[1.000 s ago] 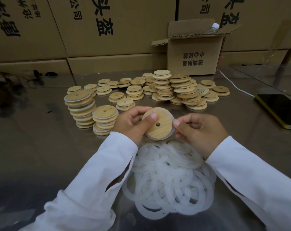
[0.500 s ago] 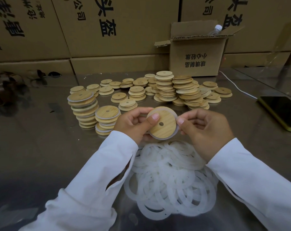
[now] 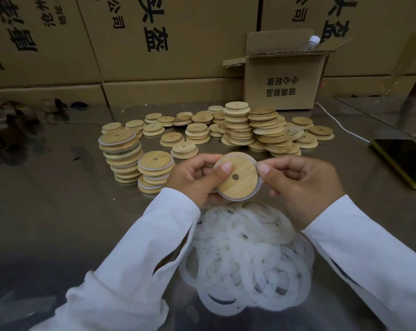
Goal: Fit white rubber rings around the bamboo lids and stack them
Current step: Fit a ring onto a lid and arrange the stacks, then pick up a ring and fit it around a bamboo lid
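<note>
Unmoved since before: left hand point(image 3: 192, 177), right hand point(image 3: 302, 185) tight on bamboo lid point(image 3: 240, 183); carton point(image 3: 283, 87) label 小心轻放.

Dim, warm light is coming from above, leaving the scene murky. The steel bench point(image 3: 47, 211) is giving back dull glare and smeared reflections of the cartons point(image 3: 202, 44), and its near left part is sinking into shadow. The white rubber rings point(image 3: 245, 259) and sleeves point(image 3: 130, 271) are showing brightest. Wide-angle distortion is bending the carton edges.
</note>
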Demonstrator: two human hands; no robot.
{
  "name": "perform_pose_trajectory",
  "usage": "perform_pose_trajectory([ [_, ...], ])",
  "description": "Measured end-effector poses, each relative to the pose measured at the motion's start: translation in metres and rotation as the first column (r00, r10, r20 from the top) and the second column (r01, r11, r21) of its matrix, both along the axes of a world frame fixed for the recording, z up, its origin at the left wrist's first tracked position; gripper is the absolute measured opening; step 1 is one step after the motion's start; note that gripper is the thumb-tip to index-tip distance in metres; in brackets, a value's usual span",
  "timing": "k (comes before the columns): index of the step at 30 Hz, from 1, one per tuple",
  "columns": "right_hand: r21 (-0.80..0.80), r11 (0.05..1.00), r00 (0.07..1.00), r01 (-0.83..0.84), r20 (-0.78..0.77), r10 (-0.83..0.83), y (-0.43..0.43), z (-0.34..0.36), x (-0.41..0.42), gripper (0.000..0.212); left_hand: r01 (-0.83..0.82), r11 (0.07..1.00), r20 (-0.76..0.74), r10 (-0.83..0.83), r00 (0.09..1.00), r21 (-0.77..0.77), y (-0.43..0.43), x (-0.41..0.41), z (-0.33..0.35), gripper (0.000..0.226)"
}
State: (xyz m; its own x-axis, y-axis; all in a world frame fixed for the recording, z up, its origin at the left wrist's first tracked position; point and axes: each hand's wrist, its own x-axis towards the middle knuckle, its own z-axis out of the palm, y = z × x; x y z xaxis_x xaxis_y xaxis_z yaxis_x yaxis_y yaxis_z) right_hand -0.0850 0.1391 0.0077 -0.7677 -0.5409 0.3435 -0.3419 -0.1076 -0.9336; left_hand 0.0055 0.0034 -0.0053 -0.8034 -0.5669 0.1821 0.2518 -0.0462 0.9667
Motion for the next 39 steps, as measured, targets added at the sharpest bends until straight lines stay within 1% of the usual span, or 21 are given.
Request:
perform_pose_trajectory([
  [2,-0.015,1.0,1.0,0.005,0.029,-0.004,0.0,0.001,-0.002,0.023,-0.037,0.999,0.002,0.037,0.999,0.014,0.0,-0.001,0.0,0.021],
  [5,-0.027,0.997,0.994,0.068,0.092,-0.065,0.001,0.0,-0.005,0.016,-0.195,0.981,0.018,0.195,0.981,0.02,-0.006,-0.001,-0.001,0.01],
  [7,-0.005,0.992,0.982,0.127,0.139,-0.125,0.0,0.0,-0.007,0.01,-0.294,0.953,0.01,0.294,0.956,0.08,-0.012,0.0,0.0,0.01],
  [10,0.018,0.985,0.963,0.173,0.209,-0.173,-0.002,0.002,-0.007,0.014,-0.4,0.9,-0.039,0.412,0.91,0.172,-0.02,0.005,0.005,0.012],
  [11,0.025,0.984,0.96,0.177,0.215,-0.178,-0.002,0.003,-0.006,0.016,-0.449,0.875,-0.054,0.465,0.884,0.182,-0.023,0.006,0.007,0.012],
  [12,0.032,0.984,0.96,0.176,0.216,-0.178,-0.002,0.003,-0.005,0.017,-0.519,0.841,-0.063,0.532,0.844,0.154,-0.026,0.008,0.008,0.012],
  [15,0.044,0.987,0.965,0.155,0.209,-0.161,-0.003,0.003,-0.002,0.019,-0.727,0.687,-0.1,0.722,0.684,-0.012,-0.033,0.015,0.01,0.016],
  [17,0.055,0.989,0.97,0.136,0.193,-0.144,-0.004,0.002,-0.001,0.017,-0.781,0.624,-0.086,0.778,0.623,-0.013,-0.038,0.019,0.009,0.018],
  [20,0.07,0.992,0.975,0.101,0.19,-0.113,-0.005,0.001,0.0,0.014,-0.806,0.587,0.046,0.806,0.591,0.074,-0.046,0.023,0.007,0.018],
  [23,0.072,0.993,0.976,0.088,0.193,-0.101,-0.005,0.0,0.0,0.014,-0.771,0.593,0.16,0.759,0.631,0.232,-0.053,0.023,0.008,0.018],
  [26,0.076,0.994,0.978,0.082,0.186,-0.095,-0.005,-0.001,0.0,0.016,-0.708,0.591,0.258,0.668,0.698,0.386,-0.06,0.02,0.011,0.019],
  [28,0.077,0.994,0.979,0.073,0.185,-0.086,-0.005,-0.002,0.0,0.016,-0.636,0.593,0.279,0.584,0.762,0.494,-0.062,0.018,0.013,0.02],
  [29,0.077,0.995,0.979,0.07,0.185,-0.083,-0.005,-0.002,0.0,0.016,-0.6,0.611,0.271,0.548,0.791,0.516,-0.062,0.017,0.013,0.023],
  [31,0.076,0.995,0.979,0.067,0.188,-0.08,-0.006,-0.002,-0.001,0.017,-0.562,0.653,0.263,0.503,0.823,0.508,-0.063,0.017,0.011,0.022],
  [32,0.076,0.995,0.979,0.066,0.189,-0.079,-0.005,-0.003,-0.001,0.018,-0.566,0.657,0.27,0.503,0.821,0.499,-0.065,0.017,0.009,0.016],
  [33,0.076,0.995,0.979,0.065,0.189,-0.078,-0.005,-0.003,-0.001,0.018,-0.581,0.648,0.287,0.509,0.811,0.493,-0.067,0.017,0.009,0.008],
  [34,0.079,0.995,0.979,0.063,0.188,-0.077,-0.005,-0.003,-0.001,0.018,-0.595,0.636,0.307,0.513,0.802,0.492,-0.068,0.018,0.01,0.007],
  [36,0.083,0.995,0.979,0.059,0.188,-0.074,-0.006,-0.003,-0.002,0.018,-0.637,0.601,0.357,0.53,0.769,0.482,-0.069,0.019,0.013,0.012],
  [37,0.083,0.995,0.979,0.059,0.192,-0.074,-0.006,-0.003,-0.002,0.017,-0.684,0.581,0.392,0.561,0.729,0.441,-0.068,0.018,0.013,0.016],
  [38,0.082,0.995,0.978,0.061,0.196,-0.076,-0.006,-0.003,-0.002,0.017,-0.745,0.552,0.426,0.611,0.667,0.375,-0.066,0.018,0.013,0.026],
  [39,0.081,0.995,0.977,0.064,0.199,-0.079,-0.006,-0.003,-0.003,0.016,-0.815,0.495,0.44,0.687,0.579,0.3,-0.062,0.016,0.013,0.034],
])
